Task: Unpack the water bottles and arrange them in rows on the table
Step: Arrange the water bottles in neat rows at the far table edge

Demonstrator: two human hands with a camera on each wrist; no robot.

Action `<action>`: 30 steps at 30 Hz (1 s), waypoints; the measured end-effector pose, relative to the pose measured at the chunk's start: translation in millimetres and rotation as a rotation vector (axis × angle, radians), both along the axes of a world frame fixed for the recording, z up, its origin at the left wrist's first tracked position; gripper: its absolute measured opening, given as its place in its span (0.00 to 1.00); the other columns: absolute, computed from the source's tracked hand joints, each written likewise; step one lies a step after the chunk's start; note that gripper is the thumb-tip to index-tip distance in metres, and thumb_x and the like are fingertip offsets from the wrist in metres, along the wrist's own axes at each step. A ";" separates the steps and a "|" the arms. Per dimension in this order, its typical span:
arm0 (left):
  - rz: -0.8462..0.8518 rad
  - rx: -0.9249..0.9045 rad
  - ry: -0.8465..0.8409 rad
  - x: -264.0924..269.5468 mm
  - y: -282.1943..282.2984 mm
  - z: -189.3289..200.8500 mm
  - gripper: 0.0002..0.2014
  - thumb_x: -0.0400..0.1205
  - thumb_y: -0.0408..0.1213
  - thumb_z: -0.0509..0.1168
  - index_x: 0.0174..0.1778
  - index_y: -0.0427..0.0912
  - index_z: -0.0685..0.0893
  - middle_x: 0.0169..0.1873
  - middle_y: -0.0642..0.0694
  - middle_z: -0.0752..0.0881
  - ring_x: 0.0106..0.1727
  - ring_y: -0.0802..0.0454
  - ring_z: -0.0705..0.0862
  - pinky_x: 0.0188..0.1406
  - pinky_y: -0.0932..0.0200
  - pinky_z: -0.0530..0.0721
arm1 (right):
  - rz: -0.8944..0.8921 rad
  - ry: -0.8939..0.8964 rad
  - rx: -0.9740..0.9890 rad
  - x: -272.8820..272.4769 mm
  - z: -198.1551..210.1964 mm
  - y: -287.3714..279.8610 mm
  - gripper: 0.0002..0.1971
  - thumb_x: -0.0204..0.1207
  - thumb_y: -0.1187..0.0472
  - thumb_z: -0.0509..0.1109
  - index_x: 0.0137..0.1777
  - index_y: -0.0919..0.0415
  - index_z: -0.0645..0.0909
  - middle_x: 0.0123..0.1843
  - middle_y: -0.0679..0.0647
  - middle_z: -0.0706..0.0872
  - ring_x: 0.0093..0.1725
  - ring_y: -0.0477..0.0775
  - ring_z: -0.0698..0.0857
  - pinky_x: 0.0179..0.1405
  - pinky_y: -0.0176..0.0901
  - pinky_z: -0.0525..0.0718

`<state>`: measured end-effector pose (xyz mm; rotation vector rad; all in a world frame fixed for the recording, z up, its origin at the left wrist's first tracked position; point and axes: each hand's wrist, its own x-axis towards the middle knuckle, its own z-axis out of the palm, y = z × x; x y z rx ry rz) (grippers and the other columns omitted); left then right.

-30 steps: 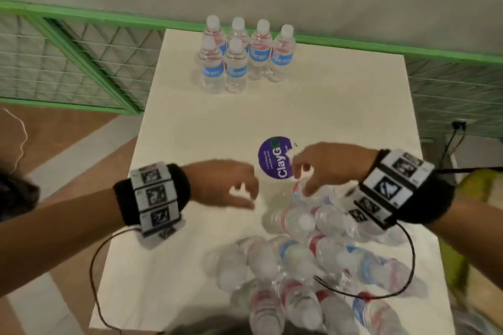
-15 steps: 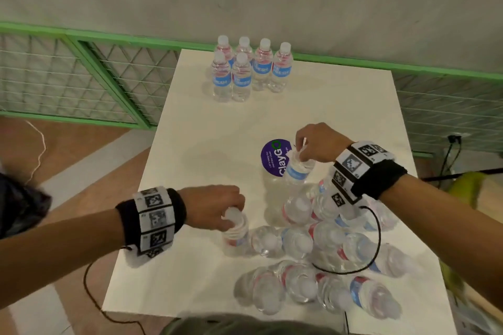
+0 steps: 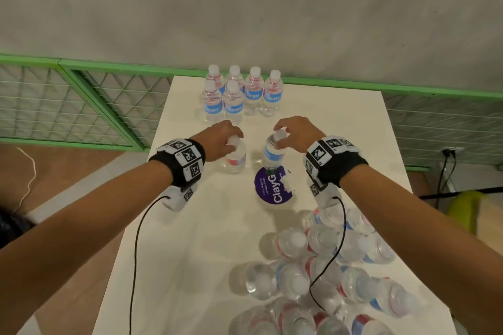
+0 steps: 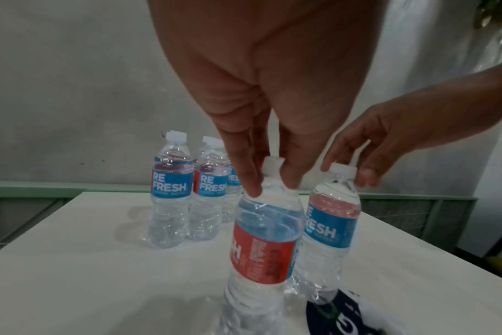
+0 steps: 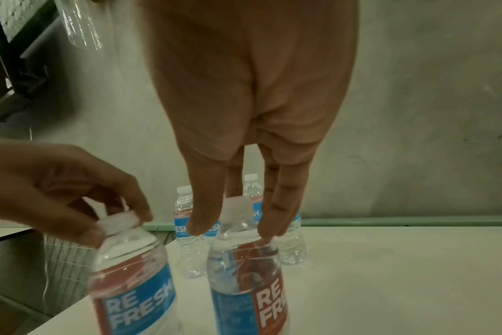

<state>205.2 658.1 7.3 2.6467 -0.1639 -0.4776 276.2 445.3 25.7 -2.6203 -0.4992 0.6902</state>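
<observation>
My left hand (image 3: 233,141) pinches the white cap of a water bottle (image 3: 235,158), shown with a red and blue label in the left wrist view (image 4: 262,247). My right hand (image 3: 280,135) pinches the cap of a second bottle (image 3: 272,156), which hangs upright at the far edge of a purple sticker (image 3: 273,189). Both bottles are side by side, just short of several bottles (image 3: 242,95) standing in rows at the table's far edge. Whether their bases touch the table, I cannot tell. A heap of bottles (image 3: 313,277) lies at the near right.
The white table (image 3: 185,239) is bare on its left and middle. A green mesh railing (image 3: 81,106) runs behind and left of it, with a grey wall beyond. Black wrist cables (image 3: 136,253) hang over the table and the heap.
Each hand took a bottle by its cap from the heap and carried it away from me, toward the standing rows. The head view has tilted up.
</observation>
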 end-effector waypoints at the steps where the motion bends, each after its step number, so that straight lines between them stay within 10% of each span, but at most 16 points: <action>1: 0.013 -0.010 -0.006 5.4 -1.3 -0.6 0.19 0.79 0.34 0.66 0.66 0.41 0.78 0.58 0.37 0.77 0.56 0.41 0.79 0.58 0.52 0.75 | -0.015 0.014 0.016 2.0 -1.5 0.4 0.19 0.71 0.59 0.76 0.62 0.59 0.80 0.61 0.60 0.82 0.56 0.59 0.80 0.51 0.42 0.74; 19: 0.050 -0.048 -0.066 96.8 -16.0 -4.8 0.18 0.79 0.35 0.68 0.65 0.41 0.79 0.63 0.39 0.77 0.65 0.41 0.76 0.64 0.51 0.74 | -0.027 -0.052 0.084 87.3 -10.0 -11.0 0.14 0.70 0.63 0.76 0.56 0.59 0.84 0.49 0.52 0.79 0.47 0.52 0.77 0.45 0.40 0.72; 30: 0.082 0.079 -0.097 138.6 -18.4 -3.5 0.17 0.80 0.30 0.65 0.65 0.40 0.79 0.63 0.37 0.78 0.65 0.38 0.76 0.62 0.49 0.73 | -0.107 -0.148 -0.004 149.7 -8.1 -8.7 0.16 0.72 0.71 0.70 0.59 0.59 0.85 0.62 0.57 0.85 0.57 0.57 0.82 0.49 0.37 0.72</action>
